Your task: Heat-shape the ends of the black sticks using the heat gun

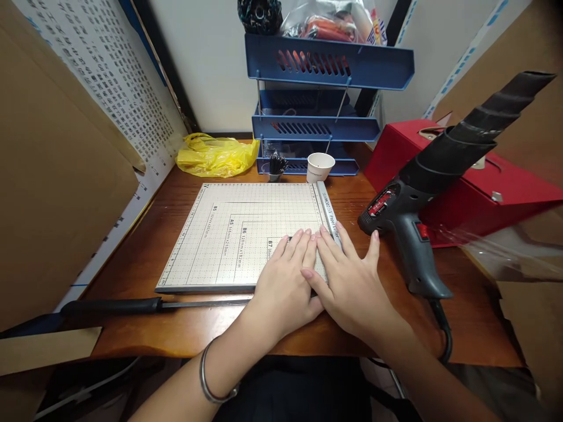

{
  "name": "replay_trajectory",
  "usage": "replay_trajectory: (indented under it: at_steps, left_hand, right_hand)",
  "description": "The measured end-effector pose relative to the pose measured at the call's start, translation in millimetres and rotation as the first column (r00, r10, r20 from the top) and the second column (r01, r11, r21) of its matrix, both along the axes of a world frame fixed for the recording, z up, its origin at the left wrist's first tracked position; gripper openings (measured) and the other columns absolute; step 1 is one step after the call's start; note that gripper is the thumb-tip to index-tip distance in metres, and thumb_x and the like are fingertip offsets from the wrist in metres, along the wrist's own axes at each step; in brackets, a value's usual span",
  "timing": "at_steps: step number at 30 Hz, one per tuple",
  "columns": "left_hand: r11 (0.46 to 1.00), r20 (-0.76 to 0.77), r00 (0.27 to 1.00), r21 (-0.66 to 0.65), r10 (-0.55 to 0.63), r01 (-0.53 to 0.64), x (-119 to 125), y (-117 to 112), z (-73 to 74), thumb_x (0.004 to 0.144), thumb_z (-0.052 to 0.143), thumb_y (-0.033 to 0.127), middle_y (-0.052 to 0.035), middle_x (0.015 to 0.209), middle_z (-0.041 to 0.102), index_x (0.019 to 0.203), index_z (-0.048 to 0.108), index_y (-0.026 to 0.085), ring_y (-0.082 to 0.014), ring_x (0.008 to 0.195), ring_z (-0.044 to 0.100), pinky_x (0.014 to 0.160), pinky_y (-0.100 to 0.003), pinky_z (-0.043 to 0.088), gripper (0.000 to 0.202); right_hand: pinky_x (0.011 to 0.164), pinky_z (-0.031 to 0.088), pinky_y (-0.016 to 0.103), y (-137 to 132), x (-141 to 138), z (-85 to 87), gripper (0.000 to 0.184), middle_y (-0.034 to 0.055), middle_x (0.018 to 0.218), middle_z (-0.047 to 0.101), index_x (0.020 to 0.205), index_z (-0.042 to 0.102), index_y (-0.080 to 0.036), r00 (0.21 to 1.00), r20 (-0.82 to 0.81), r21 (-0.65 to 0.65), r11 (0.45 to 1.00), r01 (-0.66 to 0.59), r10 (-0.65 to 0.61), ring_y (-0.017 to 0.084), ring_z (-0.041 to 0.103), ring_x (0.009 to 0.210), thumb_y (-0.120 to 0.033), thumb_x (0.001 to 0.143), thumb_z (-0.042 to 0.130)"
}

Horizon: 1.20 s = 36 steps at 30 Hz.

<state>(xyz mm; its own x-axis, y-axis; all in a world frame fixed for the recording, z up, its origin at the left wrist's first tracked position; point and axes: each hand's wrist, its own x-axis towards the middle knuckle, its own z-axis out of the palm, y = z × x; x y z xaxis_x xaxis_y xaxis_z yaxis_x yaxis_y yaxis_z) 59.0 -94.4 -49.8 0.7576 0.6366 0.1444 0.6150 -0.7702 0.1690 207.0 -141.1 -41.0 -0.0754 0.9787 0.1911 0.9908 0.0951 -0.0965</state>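
A grey gridded paper cutter board (229,234) lies on the wooden desk (352,205). My left hand (285,281) rests flat on the board's near right corner, fingers stretched out together. My right hand (347,275) lies flat beside it, overlapping the left hand's edge, its fingers reaching the ruler strip (328,211) on the board's right side. Whether anything lies under the hands is hidden. The cutter's black-handled blade arm (132,305) runs along the board's near edge. A metal bangle (206,381) circles my left wrist.
A dark heat gun (417,217) lies right of the board, its cord dropping off the desk's front. Behind it sits a red box (466,187). A blue stacked tray rack (316,111), paper cup (319,166), yellow bag (215,155) stand at the back. Cardboard sheets (53,193) flank both sides.
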Motion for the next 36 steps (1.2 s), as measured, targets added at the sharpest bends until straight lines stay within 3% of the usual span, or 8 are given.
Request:
replay_trajectory:
  at_steps: [9, 14, 23, 36]
  left_hand:
    - [0.999, 0.024, 1.0, -0.033, 0.018, -0.017, -1.1, -2.5, 4.5, 0.096, 0.045, 0.043, -0.0179, 0.17, 0.028, 0.161, 0.031, -0.001, -0.0317, 0.16, 0.023, 0.13, -0.05, 0.019, 0.08]
    - [0.998, 0.017, 0.999, -0.04, 0.041, -0.04, -0.6, -4.1, 6.6, 0.096, 0.042, 0.04, -0.0164, 0.17, 0.027, 0.161, 0.03, 0.0, -0.0316, 0.16, 0.025, 0.126, -0.054, 0.025, 0.077]
    - [0.999, -0.003, 0.999, -0.032, 0.038, -0.038, 0.8, -3.8, 3.9, 0.097, 0.043, 0.041, -0.0157, 0.171, 0.025, 0.162, 0.028, -0.001, -0.0303, 0.161, 0.021, 0.13, -0.047, 0.02, 0.079]
    - [0.998, 0.019, 0.999, -0.056, 0.031, -0.03, -0.2, -3.3, 6.7, 0.096, 0.045, 0.041, -0.0165, 0.171, 0.025, 0.162, 0.03, 0.0, -0.0302, 0.161, 0.021, 0.13, -0.047, 0.022, 0.079]
  right_hand:
    - [0.12, 0.003, 0.079, -1.0, 1.8, -3.2, 0.07, 0.0124, 0.162, 0.045, 0.154, 0.048, -0.01, 0.999, 0.049, 0.039, 0.999, -0.008, 0.006, 0.038, 0.029, 0.156, -0.055, 0.109, 0.019]
    - [0.12, 0.002, 0.079, -1.0, 1.1, -1.4, 0.074, 0.0116, 0.163, 0.043, 0.155, 0.046, -0.01, 1.0, 0.03, 0.018, 1.0, 0.002, -0.002, 0.037, 0.028, 0.156, -0.058, 0.108, 0.015]
    - [0.122, 0.001, 0.077, -1.9, 1.5, -1.9, 0.074, 0.0118, 0.163, 0.042, 0.156, 0.045, -0.009, 1.0, 0.025, 0.015, 1.0, -0.005, 0.004, 0.036, 0.029, 0.156, -0.058, 0.108, 0.016]
    - [0.121, 0.002, 0.078, -1.1, -0.6, -0.8, 0.075, 0.0114, 0.164, 0.041, 0.156, 0.044, -0.01, 1.0, 0.002, 0.002, 1.0, 0.008, -0.008, 0.036, 0.03, 0.156, -0.058, 0.108, 0.014]
